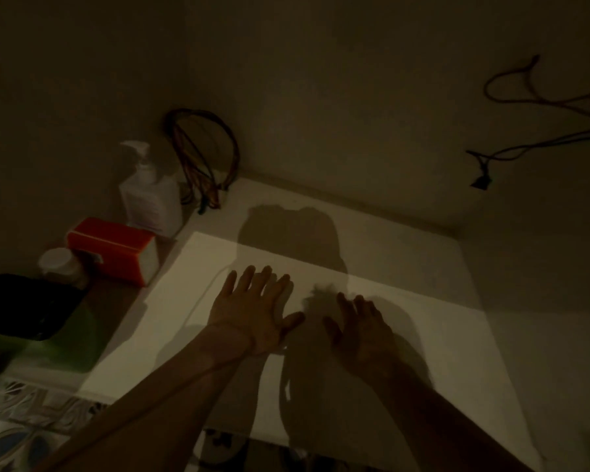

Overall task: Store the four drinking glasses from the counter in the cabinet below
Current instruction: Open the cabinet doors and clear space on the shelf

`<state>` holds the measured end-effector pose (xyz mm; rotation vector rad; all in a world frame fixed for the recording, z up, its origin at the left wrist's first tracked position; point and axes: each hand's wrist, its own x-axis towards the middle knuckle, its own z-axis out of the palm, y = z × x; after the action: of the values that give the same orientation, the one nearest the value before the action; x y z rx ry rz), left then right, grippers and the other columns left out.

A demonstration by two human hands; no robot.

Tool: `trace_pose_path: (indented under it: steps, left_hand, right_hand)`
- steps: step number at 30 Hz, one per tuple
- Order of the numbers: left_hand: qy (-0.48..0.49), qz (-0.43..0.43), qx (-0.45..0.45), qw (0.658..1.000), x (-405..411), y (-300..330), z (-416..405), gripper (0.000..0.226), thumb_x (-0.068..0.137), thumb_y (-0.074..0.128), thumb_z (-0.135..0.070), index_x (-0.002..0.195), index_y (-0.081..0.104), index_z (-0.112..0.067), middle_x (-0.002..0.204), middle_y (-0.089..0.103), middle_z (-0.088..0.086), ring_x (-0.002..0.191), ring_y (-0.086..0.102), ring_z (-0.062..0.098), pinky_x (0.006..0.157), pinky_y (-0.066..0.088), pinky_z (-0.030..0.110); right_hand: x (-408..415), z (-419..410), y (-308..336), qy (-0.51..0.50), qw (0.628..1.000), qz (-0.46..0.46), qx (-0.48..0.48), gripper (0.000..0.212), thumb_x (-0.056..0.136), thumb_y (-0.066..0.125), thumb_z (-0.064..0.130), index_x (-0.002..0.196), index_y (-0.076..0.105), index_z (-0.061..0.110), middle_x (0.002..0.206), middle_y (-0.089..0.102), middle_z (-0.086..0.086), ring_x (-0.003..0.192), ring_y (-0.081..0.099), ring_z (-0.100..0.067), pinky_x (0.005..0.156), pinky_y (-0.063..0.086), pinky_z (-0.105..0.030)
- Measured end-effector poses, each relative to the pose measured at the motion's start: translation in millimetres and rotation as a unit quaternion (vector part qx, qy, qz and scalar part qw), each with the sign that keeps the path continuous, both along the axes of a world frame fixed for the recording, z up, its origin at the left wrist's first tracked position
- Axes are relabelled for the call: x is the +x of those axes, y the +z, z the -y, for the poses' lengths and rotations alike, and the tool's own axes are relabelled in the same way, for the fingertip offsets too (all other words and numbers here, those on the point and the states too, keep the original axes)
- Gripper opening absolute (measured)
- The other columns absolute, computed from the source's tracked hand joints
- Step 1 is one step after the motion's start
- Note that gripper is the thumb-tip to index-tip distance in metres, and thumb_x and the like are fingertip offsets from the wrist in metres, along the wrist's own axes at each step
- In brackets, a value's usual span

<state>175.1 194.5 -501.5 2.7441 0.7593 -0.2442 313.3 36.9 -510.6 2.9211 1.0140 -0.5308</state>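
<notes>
Hovering palm-down over the pale, flat white counter [406, 284], both hands are spread and hold nothing. On the left hand [256, 311] the fingers are fanned wide and the grip is fully apart; on the right hand [361, 330], which sits in deeper shadow, the fingers are likewise splayed with nothing between them. The two hands are near each other, thumbs pointing inward, above the middle of the surface.

No drinking glass can be seen anywhere in this dim view, neither on the counter nor in either hand, and the cabinet below is out of sight under the front edge. So where the four glasses are cannot be told from here. My reading is one of two: either the glasses are already put away and the task is at its end, or they have not yet come into view and nothing has begun. The bare counter favours the first, but that is a guess only.

Along the left side, off the white surface, stand a white pump bottle [147, 195], a red and white rectangular box [113, 250], a small white lidded jar [60, 265] and a green container with a dark lid [58, 338]. A bundle of dark looped wires [201, 155] leans in the corner against the wall.
</notes>
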Motion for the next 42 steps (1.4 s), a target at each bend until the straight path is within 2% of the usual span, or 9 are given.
trace_pose_path:
  steps: [6,11,17,23,28,32,36,39,42]
  left_hand:
    - [-0.017,-0.039,-0.007,0.999,19,-4,16,0.087,0.082,0.01,-0.084,0.155,-0.006,-0.039,0.166,-0.007,-0.004,0.151,-0.011,0.022,0.119,-0.008,0.046]
    - [-0.032,-0.072,0.015,0.997,26,16,22,0.088,0.081,0.01,-0.084,0.154,-0.008,-0.039,0.165,-0.009,-0.004,0.151,-0.01,0.022,0.12,-0.006,0.046]
    - [-0.051,-0.111,0.04,0.992,36,46,28,0.086,0.084,0.017,-0.082,0.156,0.001,-0.037,0.166,0.003,-0.003,0.151,0.003,0.023,0.121,0.006,0.047]
    - [-0.078,-0.125,0.075,0.986,44,80,38,0.084,0.084,0.018,-0.082,0.155,0.0,-0.041,0.166,0.001,-0.005,0.151,0.002,0.022,0.121,0.005,0.045]
    - [-0.095,-0.153,0.08,0.98,31,110,72,0.086,0.082,0.009,-0.084,0.155,-0.004,-0.04,0.166,-0.003,-0.004,0.151,-0.002,0.022,0.121,0.0,0.046]
    - [-0.095,-0.168,0.056,0.98,16,141,110,0.084,0.083,0.007,-0.082,0.155,-0.006,-0.04,0.166,-0.004,-0.004,0.151,-0.003,0.023,0.121,-0.001,0.046]
    - [-0.111,-0.197,0.033,0.974,-8,185,139,0.082,0.085,0.008,-0.081,0.154,-0.008,-0.041,0.166,-0.005,-0.005,0.151,-0.005,0.022,0.121,-0.002,0.045]
    - [-0.105,-0.211,0.011,0.972,-28,232,162,0.079,0.086,0.012,-0.08,0.154,-0.007,-0.043,0.166,-0.005,-0.006,0.151,-0.004,0.022,0.121,-0.001,0.044]
    - [-0.086,-0.231,-0.024,0.969,-47,293,187,0.079,0.087,0.017,-0.079,0.154,-0.005,-0.044,0.165,-0.004,-0.008,0.151,-0.003,0.02,0.121,0.0,0.043]
  right_hand:
    - [6,18,-6,0.015,0.999,0.03,0.039,0.065,0.1,0.028,0.06,0.158,0.02,0.03,0.164,0.022,-0.007,0.148,0.023,-0.029,0.12,0.024,-0.047]
    - [6,28,8,-0.001,0.999,0.026,0.03,0.066,0.099,0.024,0.063,0.157,0.016,0.032,0.166,0.017,-0.008,0.15,0.02,-0.034,0.117,0.024,-0.05]
    - [0,35,41,-0.01,1.0,-0.018,0.012,0.065,0.103,0.025,0.058,0.159,0.013,0.027,0.167,0.012,-0.01,0.152,0.013,-0.036,0.12,0.022,-0.052]
    - [-4,54,78,-0.009,0.999,-0.03,-0.022,0.066,0.102,0.023,0.058,0.159,0.015,0.025,0.166,0.015,-0.014,0.151,0.016,-0.039,0.12,0.023,-0.054]
    - [-17,82,113,-0.029,0.997,-0.063,-0.041,0.067,0.102,0.021,0.056,0.16,0.009,0.025,0.168,0.006,-0.014,0.153,0.006,-0.039,0.121,0.014,-0.056]
    - [-38,112,148,-0.055,0.995,-0.087,-0.012,0.065,0.102,0.025,0.054,0.159,0.016,0.024,0.167,0.012,-0.014,0.153,0.008,-0.037,0.121,0.012,-0.056]
    - [-58,138,201,-0.064,0.992,-0.105,-0.038,0.065,0.103,0.028,0.053,0.159,0.016,0.024,0.167,0.012,-0.015,0.153,0.008,-0.038,0.122,0.012,-0.055]
    - [-73,161,256,-0.07,0.984,-0.153,-0.053,0.067,0.103,0.028,0.054,0.16,0.011,0.024,0.168,0.004,-0.014,0.154,0.003,-0.037,0.123,0.007,-0.054]
    - [-93,180,324,-0.075,0.977,-0.185,-0.079,0.066,0.103,0.027,0.055,0.16,0.013,0.024,0.168,0.008,-0.012,0.154,0.006,-0.035,0.123,0.011,-0.053]
